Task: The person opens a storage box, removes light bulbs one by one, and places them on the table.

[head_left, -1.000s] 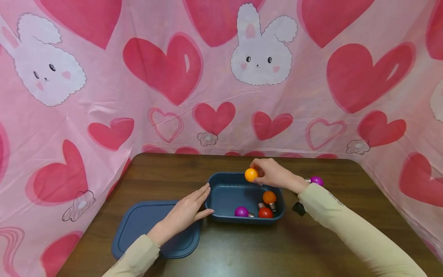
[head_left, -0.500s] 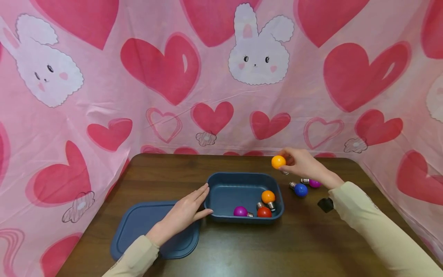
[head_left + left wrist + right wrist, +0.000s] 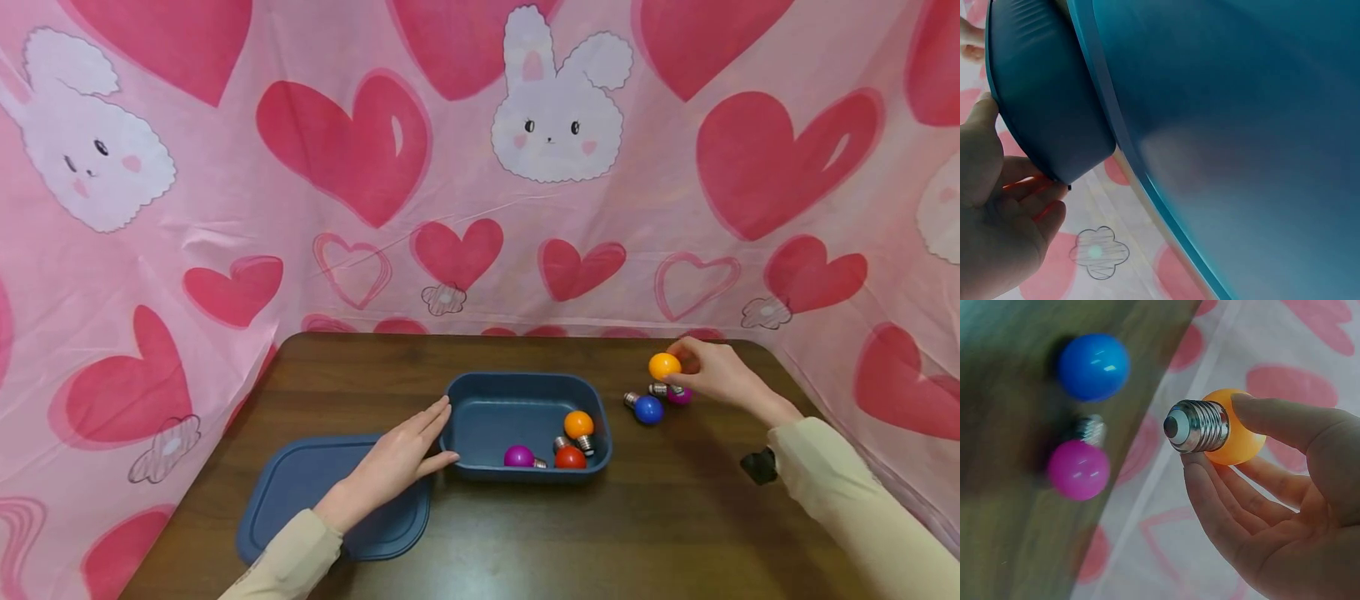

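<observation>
My right hand point(image 3: 716, 377) pinches a yellow-orange light bulb point(image 3: 664, 367) between thumb and fingers, above the table's right part; the right wrist view shows its silver screw base. Below it lie a blue bulb point(image 3: 648, 409) and a purple bulb point(image 3: 1079, 470). My left hand point(image 3: 401, 458) touches the left end of a dark blue box point(image 3: 525, 473) with extended fingers. Inside the box, near its right and front sides, are an orange bulb point(image 3: 578, 424), a red bulb point(image 3: 571, 457) and a purple bulb point(image 3: 519, 456).
A dark blue lid point(image 3: 277, 492) lies flat left of the box, partly beneath my left forearm. The brown wooden table point(image 3: 540, 542) meets a pink heart-patterned cloth point(image 3: 465, 192) at its back and sides. A small black object point(image 3: 759, 465) sits at my right wrist.
My right hand has carried the yellow-orange bulb from above the box to the right, over the loose bulbs. The blue bulb has come into view. My left hand stays at the box.
</observation>
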A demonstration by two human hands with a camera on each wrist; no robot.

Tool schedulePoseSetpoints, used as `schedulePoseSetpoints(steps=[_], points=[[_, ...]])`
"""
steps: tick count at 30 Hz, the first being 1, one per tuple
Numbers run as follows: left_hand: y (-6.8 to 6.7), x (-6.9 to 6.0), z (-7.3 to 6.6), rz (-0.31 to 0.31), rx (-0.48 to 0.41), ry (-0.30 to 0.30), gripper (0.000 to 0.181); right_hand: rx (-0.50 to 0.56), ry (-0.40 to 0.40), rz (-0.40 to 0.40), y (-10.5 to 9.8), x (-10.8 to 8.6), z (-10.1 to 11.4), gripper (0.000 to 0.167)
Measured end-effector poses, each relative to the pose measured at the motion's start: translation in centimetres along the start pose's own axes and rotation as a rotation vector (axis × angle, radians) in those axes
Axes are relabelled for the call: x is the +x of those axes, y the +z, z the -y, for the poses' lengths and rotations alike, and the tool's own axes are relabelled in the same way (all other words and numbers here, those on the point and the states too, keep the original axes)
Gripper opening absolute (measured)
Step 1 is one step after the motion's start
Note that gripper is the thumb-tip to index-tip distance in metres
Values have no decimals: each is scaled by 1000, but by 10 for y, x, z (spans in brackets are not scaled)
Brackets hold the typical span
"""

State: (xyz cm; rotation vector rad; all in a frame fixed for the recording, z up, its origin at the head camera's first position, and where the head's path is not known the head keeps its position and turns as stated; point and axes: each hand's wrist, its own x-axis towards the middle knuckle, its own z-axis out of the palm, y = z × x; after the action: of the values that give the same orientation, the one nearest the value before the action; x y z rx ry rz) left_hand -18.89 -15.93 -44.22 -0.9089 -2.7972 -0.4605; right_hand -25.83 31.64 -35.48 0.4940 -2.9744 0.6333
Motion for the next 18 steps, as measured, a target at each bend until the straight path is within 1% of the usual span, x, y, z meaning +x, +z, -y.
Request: schedulePoseSetpoints(steps=[5, 8, 13, 18], points=[[0, 1, 0, -5, 4, 0, 76, -29, 33, 6, 4, -8, -19, 40], [1, 2, 0, -9, 10, 0, 76, -41, 43, 6, 10, -11, -26, 39], [2, 3, 1, -14, 21, 4, 76, -30, 63, 16, 18, -15, -35, 39], [2, 4, -1, -12, 13, 1, 76, -24, 82, 21, 26, -21, -41, 38]])
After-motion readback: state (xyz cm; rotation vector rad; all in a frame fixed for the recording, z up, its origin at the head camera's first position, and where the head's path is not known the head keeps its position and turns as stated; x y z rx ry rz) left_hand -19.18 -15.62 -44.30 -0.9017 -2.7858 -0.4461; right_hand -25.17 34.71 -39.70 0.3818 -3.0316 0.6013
